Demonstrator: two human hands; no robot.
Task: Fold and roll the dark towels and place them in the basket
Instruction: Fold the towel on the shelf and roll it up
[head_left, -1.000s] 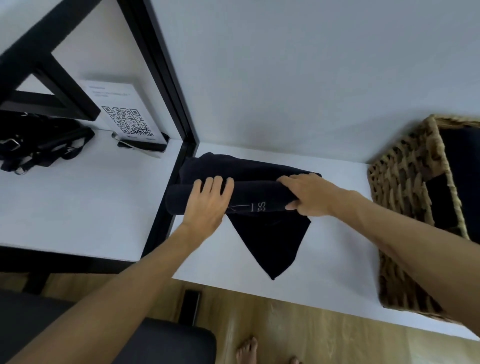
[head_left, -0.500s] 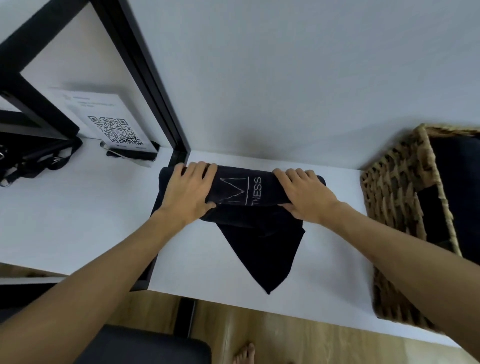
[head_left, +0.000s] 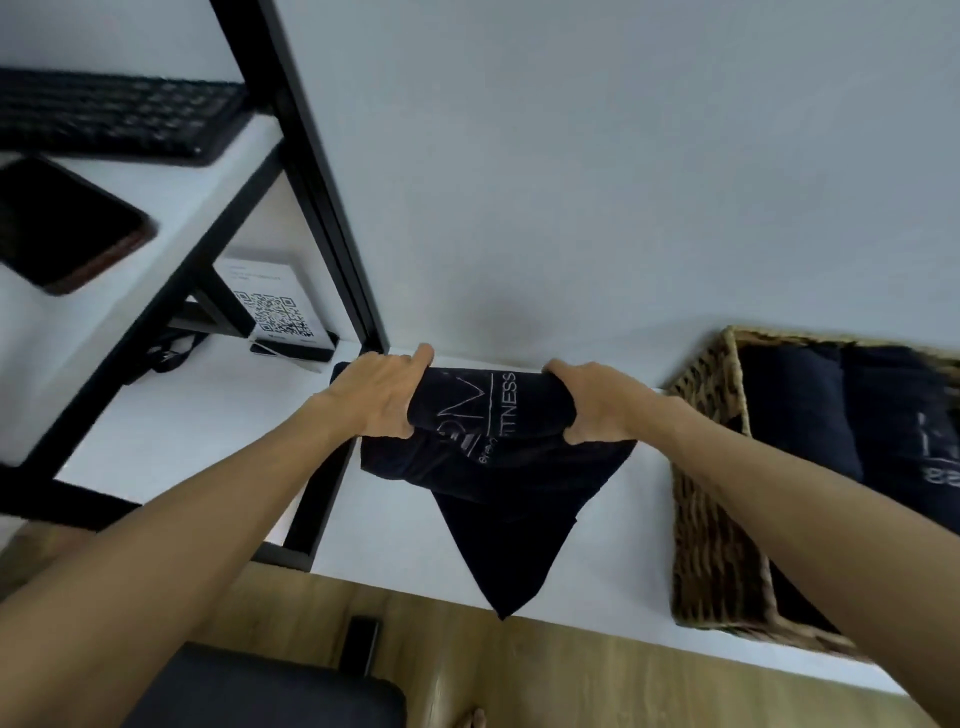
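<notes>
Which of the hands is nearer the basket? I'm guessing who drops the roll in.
Right. The right hand grips the towel end beside the basket; the left hand grips the far end.

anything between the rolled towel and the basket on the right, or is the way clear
Nothing visible blocks it. Both the left hand and right hand grip the dark towel, and only bare white shelf lies between it and the wicker basket. Folded towels already lie inside.
</notes>
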